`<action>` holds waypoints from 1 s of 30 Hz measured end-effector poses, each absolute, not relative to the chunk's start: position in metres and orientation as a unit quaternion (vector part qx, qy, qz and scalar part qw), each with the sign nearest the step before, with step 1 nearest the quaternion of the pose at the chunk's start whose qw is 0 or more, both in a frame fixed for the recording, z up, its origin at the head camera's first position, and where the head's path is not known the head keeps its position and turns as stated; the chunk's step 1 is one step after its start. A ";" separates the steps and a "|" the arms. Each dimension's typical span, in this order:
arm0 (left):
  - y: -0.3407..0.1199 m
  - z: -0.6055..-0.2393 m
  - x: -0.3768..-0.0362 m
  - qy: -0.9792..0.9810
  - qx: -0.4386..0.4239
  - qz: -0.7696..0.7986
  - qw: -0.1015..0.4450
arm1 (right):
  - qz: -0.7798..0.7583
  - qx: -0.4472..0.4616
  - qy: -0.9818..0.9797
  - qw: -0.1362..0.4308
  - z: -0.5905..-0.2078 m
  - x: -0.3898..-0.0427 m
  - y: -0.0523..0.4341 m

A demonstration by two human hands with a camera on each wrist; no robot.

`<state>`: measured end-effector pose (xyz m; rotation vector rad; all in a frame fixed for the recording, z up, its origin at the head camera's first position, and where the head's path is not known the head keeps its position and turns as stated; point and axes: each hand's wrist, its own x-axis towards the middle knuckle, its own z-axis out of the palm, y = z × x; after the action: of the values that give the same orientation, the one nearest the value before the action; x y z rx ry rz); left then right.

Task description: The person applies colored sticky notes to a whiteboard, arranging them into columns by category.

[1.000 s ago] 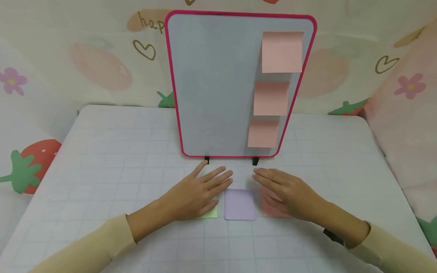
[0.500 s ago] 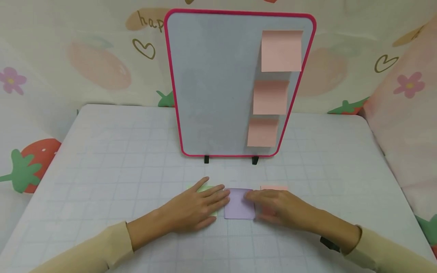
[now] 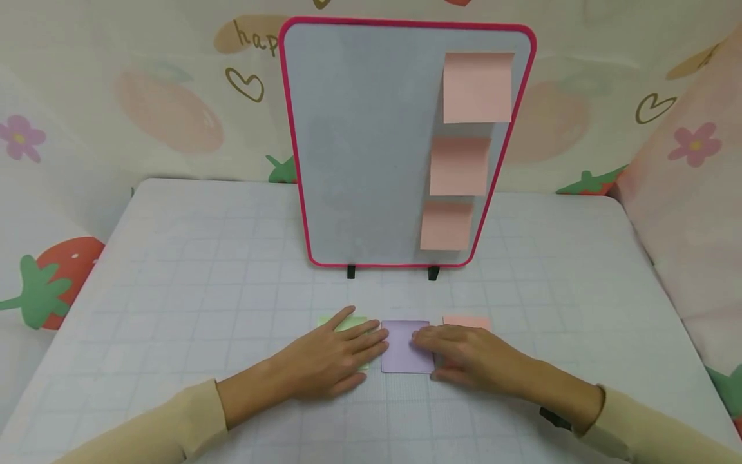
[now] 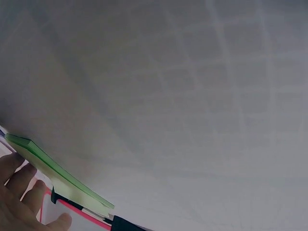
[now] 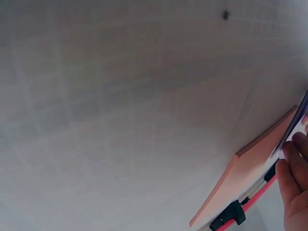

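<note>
Hands reach into the lower half of the head view, each coming from a beige sleeve. Left hand (image 3: 327, 361), left of the middle, lies palm down across the green pad (image 3: 358, 320), fingers straight and apart; its fingertips come near the left edge of the purple pad (image 3: 397, 351). That pad lies at the lower centre, between the green pad and the pink pad (image 3: 471, 320), all three in a row on the white table (image 3: 197, 270) with its faint grid. Right hand (image 3: 487, 357), right of the middle, covers most of the pink pad; its fingers are together, their tips over the right side of the purple pad, whether touching I cannot tell. Above stands a whiteboard (image 3: 365, 142) with a red-pink rim and black feet (image 3: 433, 273), three pink notes (image 3: 459, 166) in a column down its right side. Flowered cloth (image 3: 180, 109) hangs behind.

In the left wrist view, left hand sits in the lower left corner, loose fingers beside the green pad, the whiteboard rim beyond.

In the right wrist view, right hand shows at the right edge, fingers relaxed near the purple pad, with the pink pad slanting across the lower right.
</note>
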<state>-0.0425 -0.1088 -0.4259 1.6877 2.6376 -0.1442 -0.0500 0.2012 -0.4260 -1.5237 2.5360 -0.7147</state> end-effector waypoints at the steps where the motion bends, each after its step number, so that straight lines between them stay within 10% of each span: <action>1: -0.109 -0.426 -0.043 0.841 0.539 -0.044 0.000 | -0.234 -0.500 0.832 0.049 -0.426 -0.050 0.201; 30: -0.109 -0.429 -0.043 0.843 0.538 -0.024 0.009 | -0.179 -0.481 0.855 0.076 -0.421 -0.054 0.198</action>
<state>-0.0434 -0.1092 -0.4286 1.6795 2.6334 -0.0738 -0.0544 0.1976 -0.4206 -1.4423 2.5627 -0.5357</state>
